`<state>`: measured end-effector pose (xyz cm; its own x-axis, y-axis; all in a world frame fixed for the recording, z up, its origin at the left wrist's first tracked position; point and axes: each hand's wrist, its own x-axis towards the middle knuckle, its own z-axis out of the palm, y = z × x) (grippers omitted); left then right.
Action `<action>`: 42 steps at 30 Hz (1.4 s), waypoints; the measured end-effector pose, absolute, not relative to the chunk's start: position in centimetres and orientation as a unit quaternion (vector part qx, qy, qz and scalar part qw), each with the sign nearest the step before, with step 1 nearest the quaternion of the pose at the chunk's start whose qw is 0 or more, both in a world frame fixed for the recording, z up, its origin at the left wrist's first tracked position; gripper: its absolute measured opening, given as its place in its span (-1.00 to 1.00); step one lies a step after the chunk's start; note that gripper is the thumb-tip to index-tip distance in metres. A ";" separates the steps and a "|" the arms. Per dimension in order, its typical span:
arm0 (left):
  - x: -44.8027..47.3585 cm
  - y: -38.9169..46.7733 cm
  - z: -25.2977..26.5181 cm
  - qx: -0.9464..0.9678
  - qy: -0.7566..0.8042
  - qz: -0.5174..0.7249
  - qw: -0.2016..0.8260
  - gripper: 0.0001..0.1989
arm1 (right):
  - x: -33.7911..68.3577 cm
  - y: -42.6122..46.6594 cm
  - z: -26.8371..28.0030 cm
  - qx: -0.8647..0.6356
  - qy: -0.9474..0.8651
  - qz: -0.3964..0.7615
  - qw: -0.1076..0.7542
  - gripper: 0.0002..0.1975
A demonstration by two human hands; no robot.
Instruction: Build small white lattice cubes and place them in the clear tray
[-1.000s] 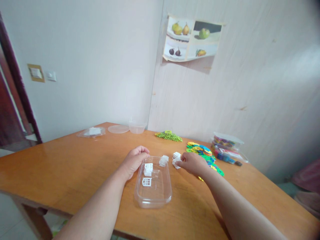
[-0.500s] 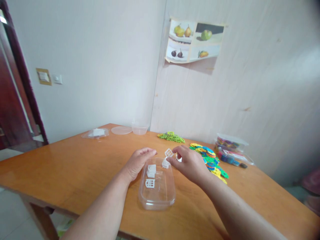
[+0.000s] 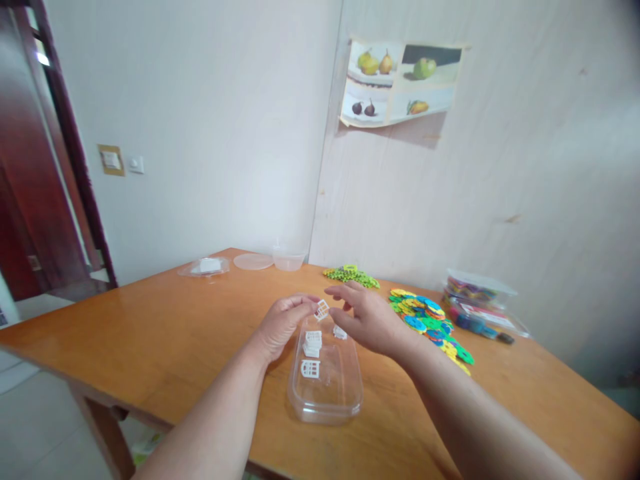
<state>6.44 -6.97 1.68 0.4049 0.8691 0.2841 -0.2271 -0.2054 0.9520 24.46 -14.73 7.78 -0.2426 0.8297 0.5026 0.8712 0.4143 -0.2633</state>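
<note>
- Two bare hands meet over the far end of a clear plastic tray (image 3: pixel 325 410) in the head view, the only view, and the tray sits on a brown worktop (image 3: pixel 200 327) near its front edge.
- The left hand (image 3: pixel 281 328) pinches a small white lattice piece (image 3: pixel 321 309) between thumb and fingertips, tilted, above the tray's far rim.
- The right hand (image 3: pixel 370 321) is open, thumb and fingers spread just beside that piece on its right; whether the thumb touches it, I cannot tell.
- Inside the tray, toward its left wall, stands a stack of white pieces (image 3: pixel 313 343), with a single white piece (image 3: pixel 310 369) lying flat nearer the front.
- A small white pile (image 3: pixel 340 332) shows at the tray's far right, partly hidden by the right hand.
- Right of the tray, apart from it, lies a heap of coloured discs (image 3: pixel 430 327) in yellow, green, blue and orange.
- Beyond the hands, near the wall, is a green pile (image 3: pixel 353 277).
- To its left stand a translucent bowl (image 3: pixel 289 260), a flat round lid (image 3: pixel 253 262) and a flat clear package (image 3: pixel 207 267).
- Clear boxes (image 3: pixel 480 293) with coloured contents are stacked at the right.
- A fruit poster (image 3: pixel 400 83) hangs on the wall above.
</note>
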 end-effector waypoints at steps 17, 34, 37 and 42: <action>6.3 -6.9 1.8 0.618 0.254 0.460 0.585 -0.74 | 23.3 -13.7 5.8 -0.550 -0.778 -0.081 0.293 -0.78; 6.2 -7.0 2.0 0.607 0.261 0.471 0.584 -0.81 | 23.3 -13.9 4.1 -0.535 -0.777 -0.090 0.320 -0.89; 6.2 -6.8 1.9 0.585 0.280 0.484 0.587 -0.77 | 23.2 -14.0 4.2 -0.549 -0.776 -0.078 0.301 -0.80; 6.2 -6.8 1.8 0.584 0.291 0.484 0.583 -0.73 | 22.7 -14.4 4.7 -0.581 -0.764 -0.104 0.263 -0.70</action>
